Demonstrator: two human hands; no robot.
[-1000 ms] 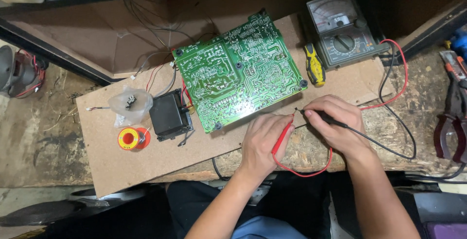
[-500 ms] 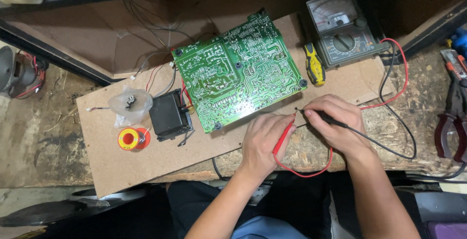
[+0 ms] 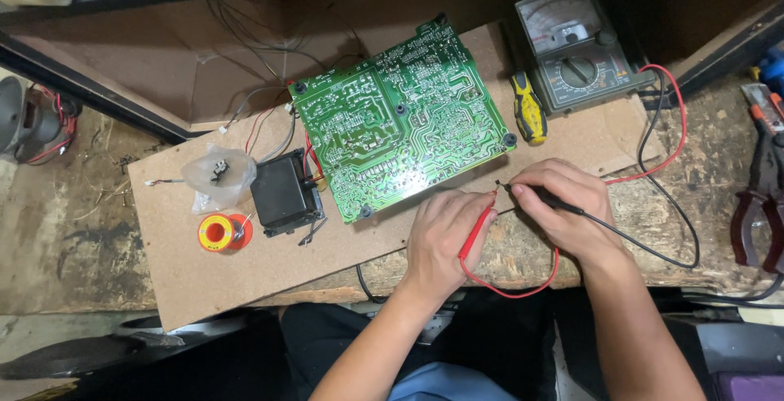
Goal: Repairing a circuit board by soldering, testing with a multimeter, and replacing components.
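Note:
My left hand (image 3: 443, 233) grips a red meter probe (image 3: 476, 229), its tip pointing up and right. My right hand (image 3: 563, 209) grips a black probe (image 3: 545, 198) that points left. The two tips meet just off the green circuit board's (image 3: 400, 119) lower right edge, above the brown fibreboard (image 3: 245, 262). The board lies solder side up. Red and black leads (image 3: 663, 115) run from the probes to an analog multimeter (image 3: 576, 46) at the upper right.
A yellow-handled screwdriver (image 3: 528, 107) lies between board and meter. Left of the board sit a black transformer block (image 3: 282, 193), a small plastic bag (image 3: 214, 174) and a solder spool (image 3: 219, 232). Red-handled pliers (image 3: 755, 205) lie at the right edge.

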